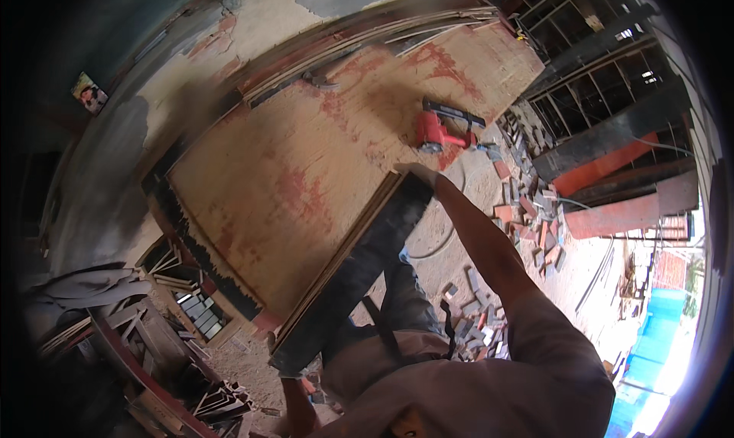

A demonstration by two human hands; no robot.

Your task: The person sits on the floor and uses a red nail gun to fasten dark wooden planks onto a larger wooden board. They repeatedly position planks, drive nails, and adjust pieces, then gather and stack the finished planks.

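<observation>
A long board [359,273] with a dark face and pale layered edges lies slantwise in front of my body, over the near edge of a big worn wooden worktop [252,185]. My right hand [422,175] is closed round its far upper end. My left hand [286,367] is at the near lower end, mostly hidden beneath it; it seems to grip the board there. A red and black nail gun [443,130] rests on the worktop beyond my right hand. Farther back lies a small hammer-like tool [315,80].
Long strips of wood [367,36] lie along the worktop's far edge. Broken bricks and wood offcuts [535,216] cover the floor to the right. Scrap timber [145,354] is piled at the lower left. A metal rack [604,63] stands at the upper right.
</observation>
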